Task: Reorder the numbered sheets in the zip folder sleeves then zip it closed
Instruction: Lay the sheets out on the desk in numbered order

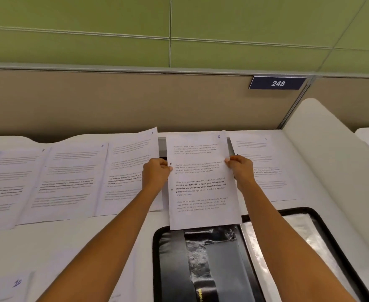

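Holds sheet 2 in the air above the counter, pinched at about mid-height on both long edges: left hand curled on the left edge, right hand curled on the right edge, hands apart by the sheet's width. Turns the printed face toward the camera, long axis running away from the body, handwritten 2 in the far right corner, near short edge overlapping the far rim of the folder. Finds the folder lying open on the counter at near right, black inner cover to the left, clear sleeves to the right, spine running away from the body. Sees, in a row along the far counter to the left, sheet 3, sheet 4 and sheet 5, all portrait, numbers in far right corners, neighbours overlapping at the edges. Sees one more sheet flat just right of sheet 2, number too faint to read. Sees sheet 10 at the near left, partly cut off. Reads 248 on a sign on the partition behind.
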Action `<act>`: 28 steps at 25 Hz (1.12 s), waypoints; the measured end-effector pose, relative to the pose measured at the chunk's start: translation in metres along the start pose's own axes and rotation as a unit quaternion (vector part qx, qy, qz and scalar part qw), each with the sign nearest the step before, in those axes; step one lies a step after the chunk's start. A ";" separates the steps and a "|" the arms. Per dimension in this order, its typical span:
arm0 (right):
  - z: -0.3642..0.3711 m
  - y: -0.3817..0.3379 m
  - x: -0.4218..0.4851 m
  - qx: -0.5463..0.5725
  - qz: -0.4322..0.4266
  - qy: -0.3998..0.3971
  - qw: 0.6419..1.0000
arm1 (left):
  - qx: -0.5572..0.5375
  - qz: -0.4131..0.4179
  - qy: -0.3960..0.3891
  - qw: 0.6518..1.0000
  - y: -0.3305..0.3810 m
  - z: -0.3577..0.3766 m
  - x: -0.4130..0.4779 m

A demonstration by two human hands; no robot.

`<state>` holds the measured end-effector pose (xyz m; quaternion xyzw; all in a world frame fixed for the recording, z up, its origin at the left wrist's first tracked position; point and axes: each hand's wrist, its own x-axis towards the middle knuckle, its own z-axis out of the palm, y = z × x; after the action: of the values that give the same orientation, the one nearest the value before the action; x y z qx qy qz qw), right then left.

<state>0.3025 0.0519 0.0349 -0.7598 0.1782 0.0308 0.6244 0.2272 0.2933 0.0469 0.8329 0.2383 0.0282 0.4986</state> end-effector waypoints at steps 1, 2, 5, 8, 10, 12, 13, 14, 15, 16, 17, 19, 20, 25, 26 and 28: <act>0.001 0.000 0.010 -0.003 0.003 0.002 1.000 | 0.021 0.005 0.008 1.000 0.004 0.006 0.005; 0.002 0.001 0.018 -0.006 0.005 0.003 1.000 | 0.041 0.012 0.016 0.999 0.007 0.011 0.009; 0.006 0.005 0.035 -0.021 0.006 -0.001 1.000 | 0.094 0.038 0.033 0.994 0.015 0.021 0.014; 0.011 0.009 0.044 -0.034 0.002 -0.007 0.999 | 0.118 0.055 0.038 0.991 0.017 0.029 0.018; 0.014 0.008 0.049 -0.044 0.001 0.001 0.999 | 0.145 0.071 0.041 0.986 0.017 0.033 0.018; 0.017 0.007 0.055 -0.061 -0.005 0.011 0.998 | 0.154 0.082 0.049 0.984 0.016 0.036 0.018; 0.019 0.006 0.057 -0.067 -0.007 0.015 0.998 | 0.160 0.087 0.052 0.982 0.015 0.037 0.018; 0.020 0.006 0.060 -0.071 -0.007 0.016 0.997 | 0.170 0.090 0.053 0.980 0.015 0.039 0.019; 0.020 0.006 0.062 -0.074 -0.007 0.016 0.997 | 0.184 0.095 0.052 0.977 0.014 0.040 0.020; 0.021 0.006 0.064 -0.076 -0.006 0.016 0.997 | 0.199 0.101 0.049 0.973 0.013 0.042 0.020; 0.021 0.006 0.065 -0.079 -0.005 0.016 0.997 | 0.216 0.109 0.044 0.969 0.012 0.043 0.020; 0.023 0.006 0.066 -0.089 -0.006 0.017 0.996 | 0.244 0.125 0.031 0.961 0.010 0.045 0.020; 0.024 0.007 0.067 -0.097 -0.007 0.019 0.995 | 0.262 0.133 0.023 0.956 0.008 0.046 0.020; 0.027 0.011 0.065 -0.157 -0.029 0.040 0.986 | 0.380 0.181 -0.010 0.907 0.001 0.055 0.018; 0.027 0.012 0.065 -0.165 -0.035 0.042 0.985 | 0.388 0.190 -0.012 0.902 0.000 0.057 0.017; 0.028 0.012 0.063 -0.177 -0.045 0.042 0.982 | 0.392 0.207 -0.015 0.896 -0.004 0.062 0.015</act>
<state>0.3621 0.0622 0.0004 -0.8660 0.1615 0.0014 0.4732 0.2569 0.2507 0.0092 0.9918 0.0448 0.0229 0.1178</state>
